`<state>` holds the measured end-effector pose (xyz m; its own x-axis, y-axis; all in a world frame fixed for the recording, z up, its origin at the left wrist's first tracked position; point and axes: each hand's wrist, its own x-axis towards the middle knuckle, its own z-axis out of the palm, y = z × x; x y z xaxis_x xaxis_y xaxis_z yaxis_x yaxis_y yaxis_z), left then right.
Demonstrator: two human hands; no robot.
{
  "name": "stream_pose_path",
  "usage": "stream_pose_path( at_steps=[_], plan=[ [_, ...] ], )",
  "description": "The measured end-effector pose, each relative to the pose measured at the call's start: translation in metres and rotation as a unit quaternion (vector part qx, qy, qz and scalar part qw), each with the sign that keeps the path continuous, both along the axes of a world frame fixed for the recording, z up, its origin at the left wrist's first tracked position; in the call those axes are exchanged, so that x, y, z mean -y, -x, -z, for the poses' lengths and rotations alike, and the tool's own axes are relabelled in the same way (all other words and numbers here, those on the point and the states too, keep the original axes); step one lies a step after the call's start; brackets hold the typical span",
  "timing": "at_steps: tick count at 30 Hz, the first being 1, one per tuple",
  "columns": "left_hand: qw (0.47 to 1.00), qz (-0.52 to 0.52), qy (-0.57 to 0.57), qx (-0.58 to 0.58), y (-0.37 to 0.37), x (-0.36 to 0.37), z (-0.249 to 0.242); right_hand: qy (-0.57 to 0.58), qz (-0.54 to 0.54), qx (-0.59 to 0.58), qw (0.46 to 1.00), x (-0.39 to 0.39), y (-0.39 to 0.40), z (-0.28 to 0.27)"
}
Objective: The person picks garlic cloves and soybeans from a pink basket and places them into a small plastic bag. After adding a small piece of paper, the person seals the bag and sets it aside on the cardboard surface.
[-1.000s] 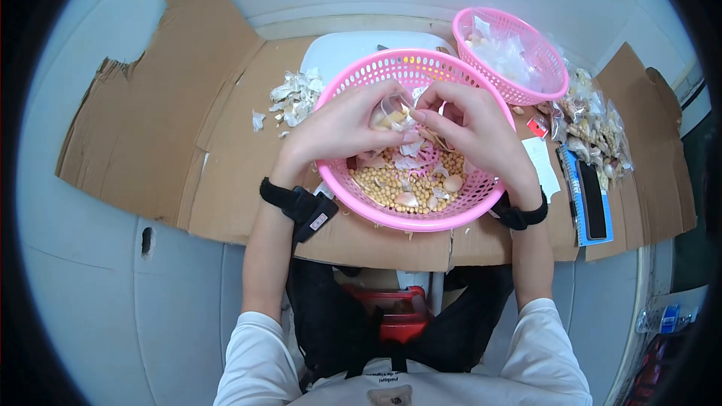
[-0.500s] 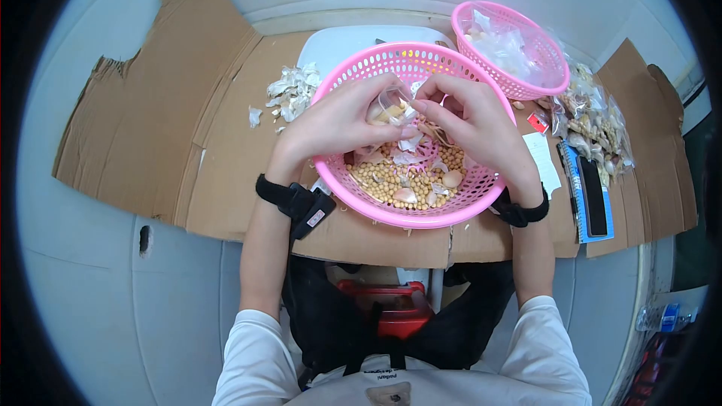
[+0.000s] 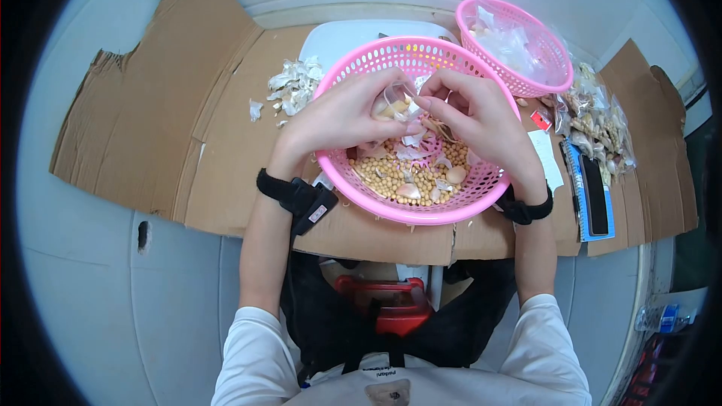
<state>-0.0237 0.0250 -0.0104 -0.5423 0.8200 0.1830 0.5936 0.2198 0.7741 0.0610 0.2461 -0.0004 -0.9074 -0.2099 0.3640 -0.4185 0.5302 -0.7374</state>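
Over the large pink basket (image 3: 421, 215), my left hand (image 3: 346, 116) is wrapped round a small clear plastic bag (image 3: 393, 105) with pale pieces inside. My right hand (image 3: 470, 114) has its thumb and index finger pinched at the bag's edge, on its right side. Below both hands, the basket holds many round yellowish beans (image 3: 387, 174). A few larger pale pieces (image 3: 408, 191) and some thin peel-like scraps lie among the beans.
White flaky peelings (image 3: 295, 84) lie left of the basket on cardboard. At the back right stands a smaller pink basket (image 3: 559, 89) with plastic bags. Filled clear bags (image 3: 600, 131), a phone (image 3: 594, 195) on a blue notebook and paper lie at the right.
The camera view has shifted slightly. Both hands remain at the clear bag, with only small finger movements.
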Motion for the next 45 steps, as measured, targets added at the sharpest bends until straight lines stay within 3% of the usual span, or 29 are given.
stream_pose_path(
  at_steps=[7, 22, 24, 31, 34, 36, 37, 39, 43, 45],
  plan=[
    [0.996, -0.004, -0.002, 0.085, -0.004, -0.001, -0.003, -0.001, -0.001, 0.02, 1.0, -0.001, 0.001, 0.0],
    [1.0, 0.003, -0.007, -0.015, 0.0, -0.001, 0.003, -0.011, -0.012, 0.036, 0.999, -0.003, 0.0, -0.002],
    [0.999, 0.0, -0.003, 0.05, -0.004, -0.001, -0.003, -0.012, 0.0, 0.028, 1.0, -0.002, -0.001, -0.005],
    [1.0, 0.008, -0.021, 0.02, -0.005, -0.001, -0.003, 0.055, 0.018, -0.017, 0.998, 0.0, -0.001, -0.004],
    [0.993, -0.013, 0.012, 0.113, -0.006, 0.0, -0.007, 0.012, 0.012, 0.02, 1.0, -0.003, -0.004, -0.008],
    [0.999, -0.001, -0.02, -0.026, -0.001, -0.002, 0.001, 0.017, 0.005, 0.021, 1.0, -0.003, -0.003, -0.007],
    [0.999, -0.002, -0.021, -0.026, -0.002, -0.001, 0.001, 0.021, -0.003, 0.02, 1.0, -0.003, -0.002, -0.006],
    [0.995, -0.018, 0.004, 0.095, -0.006, -0.001, -0.005, 0.037, -0.011, 0.004, 0.999, -0.002, 0.0, 0.0],
    [0.988, -0.019, 0.014, 0.155, -0.006, 0.0, -0.002, 0.049, -0.017, 0.013, 0.999, -0.001, -0.001, -0.002],
    [0.995, 0.005, -0.044, -0.085, -0.001, -0.003, 0.004, 0.05, -0.015, 0.016, 0.998, -0.001, -0.003, -0.003]
  ],
)
